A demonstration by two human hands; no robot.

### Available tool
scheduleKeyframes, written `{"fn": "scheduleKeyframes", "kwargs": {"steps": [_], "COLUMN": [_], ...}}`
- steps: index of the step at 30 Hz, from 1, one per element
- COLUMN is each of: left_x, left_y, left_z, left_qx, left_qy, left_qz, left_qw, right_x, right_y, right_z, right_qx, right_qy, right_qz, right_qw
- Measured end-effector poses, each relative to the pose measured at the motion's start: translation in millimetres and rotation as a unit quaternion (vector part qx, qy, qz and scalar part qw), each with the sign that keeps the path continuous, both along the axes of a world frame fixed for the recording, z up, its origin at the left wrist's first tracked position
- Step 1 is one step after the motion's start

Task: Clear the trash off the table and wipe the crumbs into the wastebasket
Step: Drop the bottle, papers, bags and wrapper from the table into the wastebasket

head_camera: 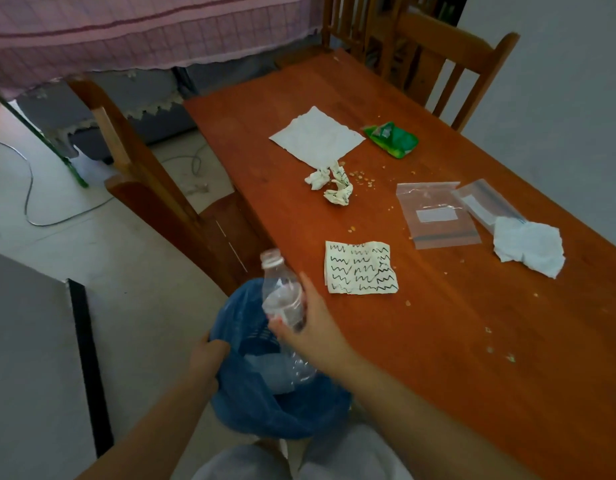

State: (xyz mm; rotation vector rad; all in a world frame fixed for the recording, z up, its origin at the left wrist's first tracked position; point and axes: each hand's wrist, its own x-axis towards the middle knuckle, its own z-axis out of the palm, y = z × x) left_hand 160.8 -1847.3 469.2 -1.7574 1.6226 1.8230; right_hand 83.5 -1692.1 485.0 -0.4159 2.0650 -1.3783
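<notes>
My right hand [313, 327] grips a clear empty plastic bottle [282, 292], uncapped, held over the wastebasket [265, 407] lined with a blue bag. My left hand [207, 358] holds the bag's left rim. Another clear bottle [299, 368] lies inside the basket. On the wooden table [438, 358] lie a scribbled paper [360, 268], crumpled paper scraps [330, 183], a flat white napkin [317, 136], a green wrapper [391, 138], two clear zip bags [438, 216], a crumpled white tissue [528, 245] and scattered crumbs [360, 176].
A wooden chair [154, 181] stands at the table's left side, beside the basket. Another chair [448, 60] stands at the far end. A cable [32, 188] runs across the floor, and a pink-covered bed [126, 32] is at the back.
</notes>
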Motion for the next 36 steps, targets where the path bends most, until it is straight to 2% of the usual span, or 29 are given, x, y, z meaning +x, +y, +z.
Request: {"fn": "scheduleKeyframes", "kwargs": {"steps": [3,6,8,10,12,13,15,17,23,25,27,30,32,34,36], "left_x": [-4.3,-7.1,-10.3,-13.8,-17.7,-19.5,-22.6,-24.8,-29.8,-33.0,-36.1,-42.1,-47.1,-52.6,-58.3], "left_y": [-14.4,-27.0,-34.1,-39.2,-41.8,-42.8,-44.2,-44.6,-56.0,-60.1,-63.3,-65.0,-63.2,-57.2,-49.4], "left_z": [2.4,2.4,3.6,3.6,3.3,2.0,0.3,2.5,4.3,4.4,5.1,4.7,2.9,3.3,3.2], "left_qx": [-0.001,0.003,0.01,0.019,0.026,0.026,0.022,0.017,0.035,0.043,0.049,0.048,0.036,0.026,0.027], "left_qy": [0.001,0.014,0.013,0.014,0.012,0.011,0.011,0.015,0.012,0.009,0.011,0.007,0.005,0.004,0.006], "left_qz": [-0.02,-0.037,-0.056,-0.062,-0.064,-0.07,-0.078,-0.085,-0.092,-0.101,-0.106,-0.116,-0.119,-0.125,-0.137], "left_qw": [1.0,0.999,0.998,0.998,0.998,0.997,0.997,0.996,0.995,0.994,0.993,0.992,0.992,0.992,0.99], "right_x": [26.1,25.6,5.0,-29.9,-69.1,-86.6,-105.8,-107.7,-106.2,-109.8,-104.4,-69.0,-32.6,-1.7,11.2], "right_y": [-18.0,-20.1,-15.5,-5.7,9.3,17.1,28.2,30.8,28.5,29.2,21.4,-3.7,-20.5,-30.6,-30.0], "right_z": [-34.9,-38.1,-25.3,-9.7,-3.2,-5.3,-17.7,-33.1,-35.5,-26.9,-16.6,-12.3,-22.6,-32.3,-39.9], "right_qx": [0.06,0.085,0.094,0.123,0.194,0.247,0.367,0.43,0.409,0.363,0.299,0.207,0.164,0.156,0.171], "right_qy": [-0.041,-0.067,0.015,0.141,0.217,0.22,0.177,0.158,0.216,0.207,0.253,0.357,0.388,0.304,0.154], "right_qz": [0.011,0.052,0.065,0.033,-0.016,-0.023,0.015,0.054,-0.026,-0.094,-0.118,-0.029,0.053,0.127,0.156], "right_qw": [0.997,0.993,0.993,0.982,0.957,0.943,0.913,0.887,0.886,0.904,0.913,0.91,0.906,0.931,0.961]}}
